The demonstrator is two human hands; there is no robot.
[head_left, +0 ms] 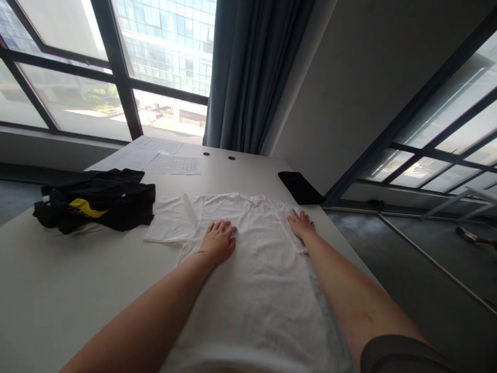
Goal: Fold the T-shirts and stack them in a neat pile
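A white T-shirt (pixel 260 280) lies spread on the white table, its collar toward the far side and its hem toward me. My left hand (pixel 219 241) rests on the upper left of the shirt's body, palm down, fingers slightly bent and apart. The left sleeve stretches out flat beyond it, with a fold near the shoulder. Over at the right sleeve, my right hand (pixel 302 224) presses down on the fabric with its fingers spread. That sleeve lies inward along the body. Light creases run across the chest.
Dark clothing with a yellow patch (pixel 95 202) is heaped at the left of the table (pixel 116 280). Printed papers (pixel 171 163) lie at the back, near two round cable holes. A flat black item (pixel 301 187) sits by the right edge. Curtain (pixel 252 77) and windows stand behind.
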